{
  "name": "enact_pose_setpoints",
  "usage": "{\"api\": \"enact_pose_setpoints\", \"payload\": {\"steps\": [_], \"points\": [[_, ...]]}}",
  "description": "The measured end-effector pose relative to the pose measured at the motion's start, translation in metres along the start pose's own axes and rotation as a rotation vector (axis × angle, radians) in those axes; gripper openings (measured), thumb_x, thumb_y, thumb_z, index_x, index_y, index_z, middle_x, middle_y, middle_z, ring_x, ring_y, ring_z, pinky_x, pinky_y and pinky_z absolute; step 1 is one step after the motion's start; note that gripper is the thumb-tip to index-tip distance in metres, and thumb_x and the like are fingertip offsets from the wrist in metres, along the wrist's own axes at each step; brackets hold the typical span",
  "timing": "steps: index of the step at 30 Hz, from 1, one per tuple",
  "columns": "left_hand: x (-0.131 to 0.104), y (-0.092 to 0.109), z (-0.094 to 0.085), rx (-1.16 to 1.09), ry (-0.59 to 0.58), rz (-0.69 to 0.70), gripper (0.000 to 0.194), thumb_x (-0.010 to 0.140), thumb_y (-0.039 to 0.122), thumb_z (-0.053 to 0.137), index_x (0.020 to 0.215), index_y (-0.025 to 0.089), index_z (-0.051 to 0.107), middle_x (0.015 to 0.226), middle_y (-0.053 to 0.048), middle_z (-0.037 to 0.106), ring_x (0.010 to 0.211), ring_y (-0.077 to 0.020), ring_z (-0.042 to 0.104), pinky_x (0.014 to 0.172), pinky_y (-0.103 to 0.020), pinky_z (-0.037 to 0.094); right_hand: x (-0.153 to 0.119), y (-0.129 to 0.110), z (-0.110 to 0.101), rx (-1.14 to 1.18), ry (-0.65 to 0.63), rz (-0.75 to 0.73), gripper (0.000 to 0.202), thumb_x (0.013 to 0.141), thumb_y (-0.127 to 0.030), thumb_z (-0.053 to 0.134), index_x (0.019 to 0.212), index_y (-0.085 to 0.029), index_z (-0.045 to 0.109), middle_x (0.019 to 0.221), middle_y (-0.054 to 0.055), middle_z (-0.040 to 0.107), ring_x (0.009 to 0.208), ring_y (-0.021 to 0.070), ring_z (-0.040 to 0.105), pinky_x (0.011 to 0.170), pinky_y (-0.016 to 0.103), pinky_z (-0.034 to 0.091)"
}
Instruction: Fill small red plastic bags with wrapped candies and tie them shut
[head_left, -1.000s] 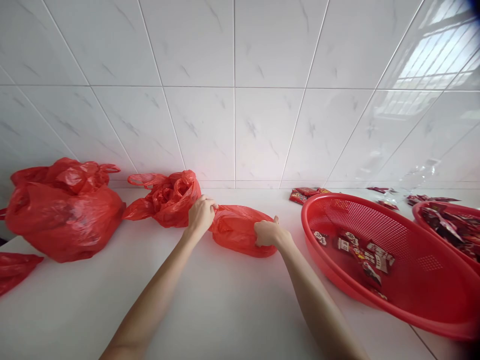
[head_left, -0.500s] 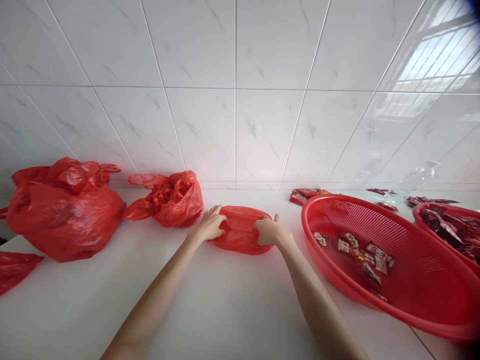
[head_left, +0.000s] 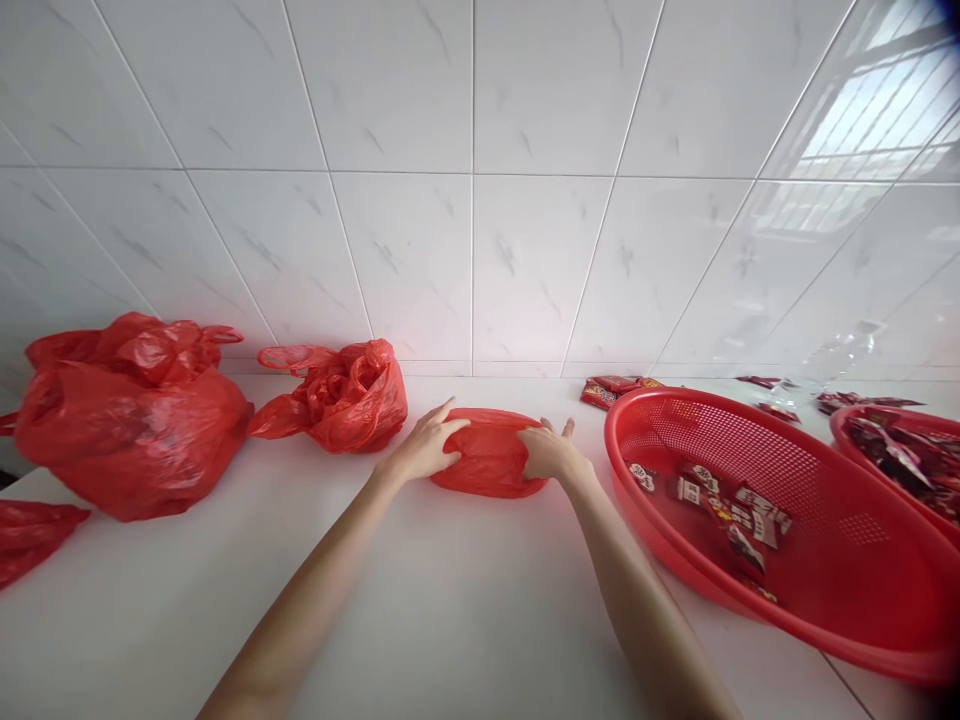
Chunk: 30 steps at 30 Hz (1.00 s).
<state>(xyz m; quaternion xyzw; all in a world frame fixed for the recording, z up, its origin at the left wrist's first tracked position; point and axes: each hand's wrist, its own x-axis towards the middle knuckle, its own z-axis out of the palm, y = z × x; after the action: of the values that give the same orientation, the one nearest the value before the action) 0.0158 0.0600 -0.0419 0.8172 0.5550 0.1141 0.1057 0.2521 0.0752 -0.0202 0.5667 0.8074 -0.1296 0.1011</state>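
Note:
A red plastic bag (head_left: pixel 491 455) with a wide oval mouth rests on the white counter (head_left: pixel 450 600) at the centre. At its left edge is my left hand (head_left: pixel 430 447), fingers spread, the thumb over the bag's rim. My right hand (head_left: pixel 549 450) touches the opposite edge, its thumb inside the rim and its other fingers apart on the outside. Neither hand is closed on the bag.
A crumpled red bag (head_left: pixel 349 400) and a large full red bag (head_left: pixel 131 430) stand at the left. To the right, a red basket (head_left: pixel 825 510) holds several small packets (head_left: pixel 742 520). Another basket (head_left: pixel 900 460) of packets and a clear bottle (head_left: pixel 844 355) lie beyond.
My fingers have spread wider at both sides of the bag. The bag's front edge has drawn back a little toward the wall.

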Motion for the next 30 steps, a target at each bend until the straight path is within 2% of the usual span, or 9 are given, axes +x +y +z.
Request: {"api": "enact_pose_setpoints", "payload": {"steps": [3,5,7,12,16,19,23,25,30], "points": [[0.002,0.013,0.004,-0.044,0.006,0.128,0.040,0.091,0.017,0.043,0.124,0.027,0.063,0.147,-0.002,0.049,0.137,-0.0200,0.043,0.113,-0.032,0.037,-0.003,-0.005,-0.004,0.008,0.042,-0.034,0.035,0.072,-0.009,0.059,0.106,-0.019,0.060,0.111,0.010,0.065,0.132,0.0331,0.040,0.111,0.070,0.003],[0.004,0.017,0.009,-0.033,-0.085,0.092,0.040,0.091,0.017,0.043,0.123,0.027,0.065,0.140,-0.003,0.055,0.132,-0.0217,0.048,0.109,-0.034,0.041,-0.005,-0.008,-0.006,0.012,0.053,-0.053,0.041,0.073,-0.004,0.053,0.110,-0.021,0.061,0.109,0.008,0.066,0.122,0.0275,0.051,0.113,0.064,0.005],[0.005,0.016,0.014,-0.007,-0.163,0.031,0.040,0.088,0.027,0.053,0.127,0.027,0.062,0.141,-0.007,0.053,0.132,-0.0272,0.048,0.107,-0.039,0.042,-0.007,-0.011,-0.006,0.014,0.036,-0.058,0.044,0.072,-0.002,0.053,0.110,-0.022,0.063,0.107,0.007,0.067,0.112,0.0250,0.057,0.114,0.060,0.011],[0.004,0.010,0.021,0.041,-0.283,-0.069,0.070,0.075,0.049,0.067,0.139,0.025,0.050,0.135,-0.014,0.051,0.133,-0.0364,0.045,0.110,-0.051,0.036,-0.006,-0.014,-0.003,0.009,-0.058,0.015,0.034,0.067,-0.006,0.062,0.098,-0.019,0.064,0.105,0.011,0.067,0.098,0.0272,0.063,0.102,0.054,0.035],[0.000,0.015,0.021,0.051,-0.353,-0.089,0.076,0.074,0.043,0.064,0.145,0.026,0.041,0.145,-0.017,0.042,0.138,-0.0385,0.038,0.111,-0.056,0.031,-0.006,-0.012,-0.004,0.004,-0.078,0.065,0.032,0.069,-0.005,0.061,0.098,-0.019,0.061,0.108,0.011,0.066,0.100,0.0286,0.063,0.102,0.059,0.033],[-0.002,0.022,0.020,0.054,-0.379,-0.075,0.076,0.075,0.043,0.063,0.146,0.029,0.039,0.150,-0.016,0.038,0.142,-0.0380,0.032,0.114,-0.061,0.024,-0.011,-0.009,-0.009,0.017,-0.092,0.052,0.031,0.067,-0.012,0.071,0.095,-0.019,0.062,0.105,0.010,0.067,0.101,0.0296,0.063,0.103,0.062,0.030],[-0.003,0.029,0.025,0.051,-0.356,-0.035,0.075,0.077,0.058,0.061,0.143,0.029,0.043,0.158,-0.016,0.028,0.147,-0.0380,0.021,0.115,-0.064,0.015,-0.021,-0.006,-0.017,0.067,-0.040,-0.028,0.030,0.074,-0.026,0.070,0.102,-0.021,0.062,0.108,0.008,0.067,0.105,0.0279,0.060,0.107,0.056,0.029],[-0.004,0.034,0.033,0.026,-0.324,-0.013,0.075,0.079,0.069,0.054,0.142,0.028,0.046,0.157,-0.017,0.029,0.148,-0.0377,0.019,0.115,-0.065,0.013,-0.025,-0.007,-0.019,0.099,-0.001,-0.091,0.027,0.080,-0.030,0.065,0.105,-0.022,0.062,0.110,0.007,0.067,0.107,0.0263,0.060,0.106,0.050,0.032],[-0.007,0.050,0.065,-0.053,-0.150,0.035,0.079,0.087,0.075,0.034,0.150,0.026,0.035,0.162,-0.015,0.019,0.150,-0.0358,0.010,0.115,-0.066,0.010,-0.029,-0.014,-0.020,0.189,0.039,-0.220,0.020,0.085,-0.032,0.059,0.101,-0.022,0.066,0.099,0.006,0.070,0.091,0.0231,0.064,0.075,0.032,0.048]]}}
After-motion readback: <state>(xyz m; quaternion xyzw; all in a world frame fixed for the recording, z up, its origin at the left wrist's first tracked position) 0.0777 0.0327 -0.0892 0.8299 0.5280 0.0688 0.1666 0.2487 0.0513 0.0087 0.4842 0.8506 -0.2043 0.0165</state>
